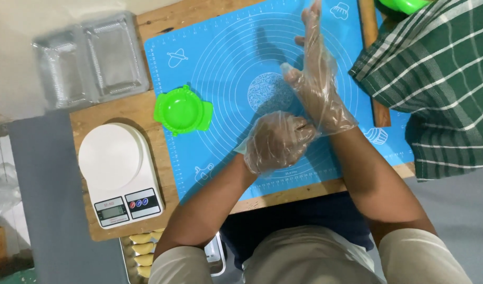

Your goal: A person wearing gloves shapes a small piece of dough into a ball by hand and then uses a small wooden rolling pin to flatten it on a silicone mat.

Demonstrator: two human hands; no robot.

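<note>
Both my hands wear clear plastic gloves above a blue silicone baking mat [220, 47] printed with white circles. My left hand [277, 141] is curled into a loose fist and touches the wrist of my right hand [317, 79]. The right hand lies flat, fingers stretched out over the mat's middle. I see nothing in either hand. A green round dumpling press [182, 111] rests open on the mat's left edge, well apart from both hands.
A white kitchen scale [119, 173] stands left on the wooden board [120, 108]. Clear plastic containers [89, 60] lie at the back left. A wooden rolling pin [372, 37] lies right, beside a person's green checked sleeve [441, 79]. Folded pastries [142, 252] fill a tray below.
</note>
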